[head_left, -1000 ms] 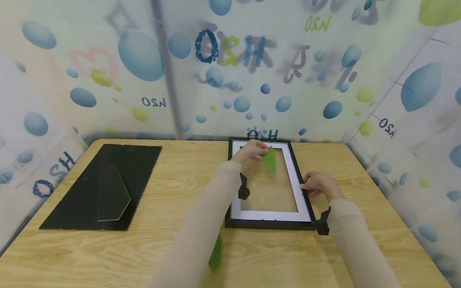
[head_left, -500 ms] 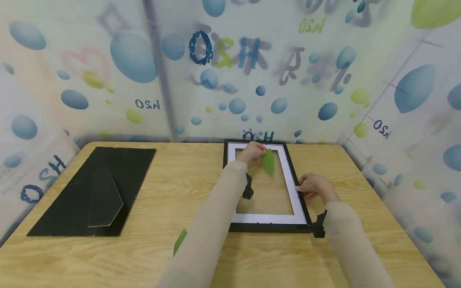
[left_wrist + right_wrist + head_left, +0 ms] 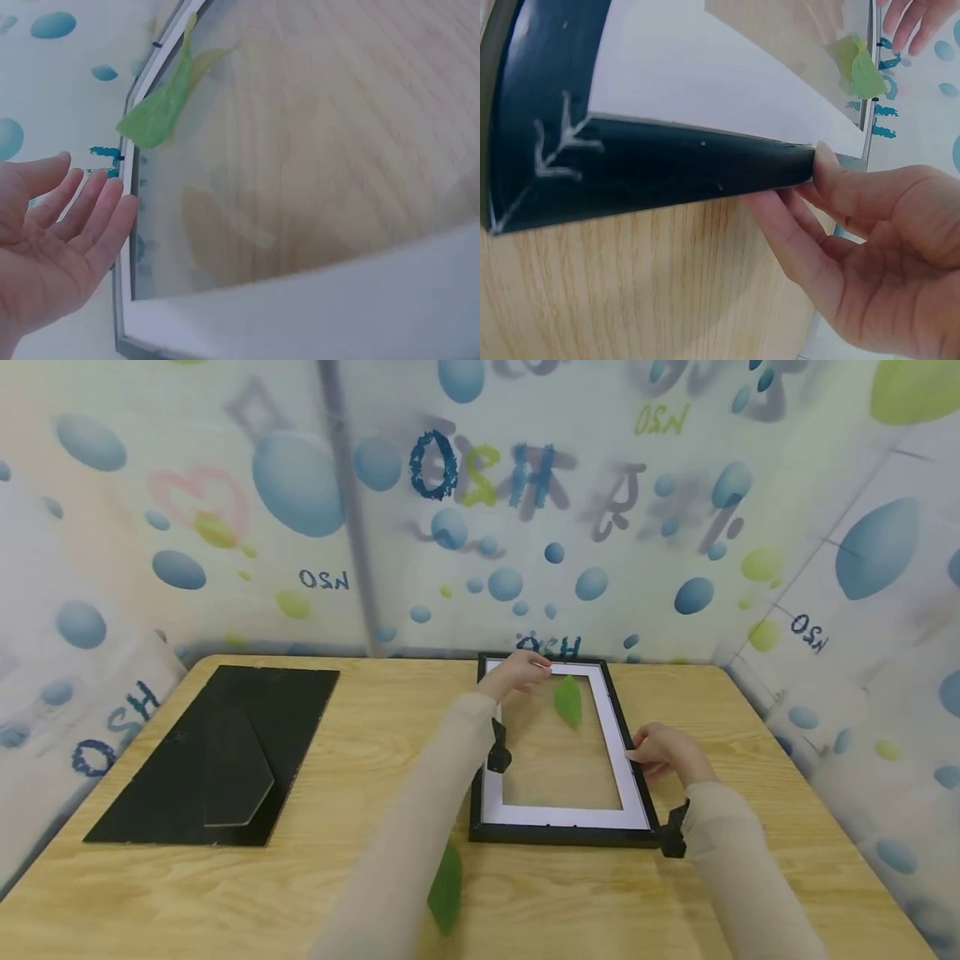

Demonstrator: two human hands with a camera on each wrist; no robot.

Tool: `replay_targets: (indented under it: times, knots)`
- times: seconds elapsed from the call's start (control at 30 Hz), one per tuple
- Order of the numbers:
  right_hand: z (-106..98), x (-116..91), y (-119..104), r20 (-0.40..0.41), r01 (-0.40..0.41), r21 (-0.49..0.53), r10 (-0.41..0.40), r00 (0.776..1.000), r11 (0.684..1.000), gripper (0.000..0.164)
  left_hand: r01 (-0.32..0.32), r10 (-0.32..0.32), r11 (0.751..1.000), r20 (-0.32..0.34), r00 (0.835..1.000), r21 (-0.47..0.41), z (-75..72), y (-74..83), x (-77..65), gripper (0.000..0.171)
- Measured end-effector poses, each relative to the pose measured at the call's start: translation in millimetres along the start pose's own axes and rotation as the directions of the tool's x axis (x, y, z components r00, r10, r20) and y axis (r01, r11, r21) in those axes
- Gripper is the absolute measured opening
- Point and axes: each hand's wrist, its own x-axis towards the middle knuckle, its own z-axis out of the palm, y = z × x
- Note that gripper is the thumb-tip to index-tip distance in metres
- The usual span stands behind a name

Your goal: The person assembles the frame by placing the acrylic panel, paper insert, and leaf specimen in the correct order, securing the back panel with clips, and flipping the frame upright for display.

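A black picture frame (image 3: 562,836) with a white mat (image 3: 555,815) lies on the table, its far end by the wall. One green leaf (image 3: 568,701) rests on the clear pane inside the mat, near the top. Just left of that leaf is my left hand (image 3: 517,674), above the frame's upper part; in the left wrist view its fingers (image 3: 97,217) are spread and hold nothing. My right hand (image 3: 667,752) grips the frame's right side, thumb on top and fingers underneath in the right wrist view. A second green leaf (image 3: 447,889) shows beside my left forearm, partly covered.
At the left of the wooden table (image 3: 360,735) lies a black backing board (image 3: 165,785) with a fold-out stand (image 3: 236,777). A patterned curtain (image 3: 420,552) closes off the back and both sides.
My left hand has let go of the leaf and drawn slightly left; the leaf now lies on the pane. My right hand keeps its hold on the frame's side.
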Motion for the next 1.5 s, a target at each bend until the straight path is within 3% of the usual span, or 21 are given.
replay_targets:
  times: [0.1,0.27,0.33,0.53,0.8,1.13,1.5]
  knots:
    - [-0.4,-0.7,1.8,0.009,0.007,0.007,-0.007,1.0,1.0,0.024,0.021,-0.02,1.0,0.035,0.999,-0.015,-7.9,12.0,-30.6,0.03]
    - [0.0,-1.1,1.9,0.025,0.013,0.04,-0.014,1.0,0.999,0.022,0.05,-0.051,0.999,0.1,0.994,0.015,-16.0,55.6,-123.7,0.035]
    - [0.0,-1.0,1.3,0.027,0.014,0.044,-0.015,1.0,0.999,0.023,0.035,-0.04,0.999,0.135,0.99,0.037,-20.8,64.1,-150.0,0.039]
    - [-3.9,-1.6,1.0,0.043,0.009,0.035,-0.011,0.999,0.999,0.027,0.033,-0.055,0.993,0.198,0.979,0.11,-34.0,65.9,-182.2,0.04]
    - [-7.1,-2.7,2.4,0.064,0.024,0.043,-0.027,0.998,0.999,0.03,0.052,-0.089,0.985,0.227,0.97,0.162,-48.0,56.1,-210.5,0.041]
    - [-6.8,-3.5,1.0,0.087,0.016,0.052,-0.02,0.996,0.999,0.029,0.024,-0.094,0.964,0.254,0.963,0.265,-65.0,27.3,-259.1,0.039]
    - [-8.8,-0.9,2.6,0.105,0.001,0.075,-0.009,0.994,0.997,0.038,0.05,-0.136,0.956,0.288,0.948,0.288,-77.1,-14.5,-302.4,0.042]
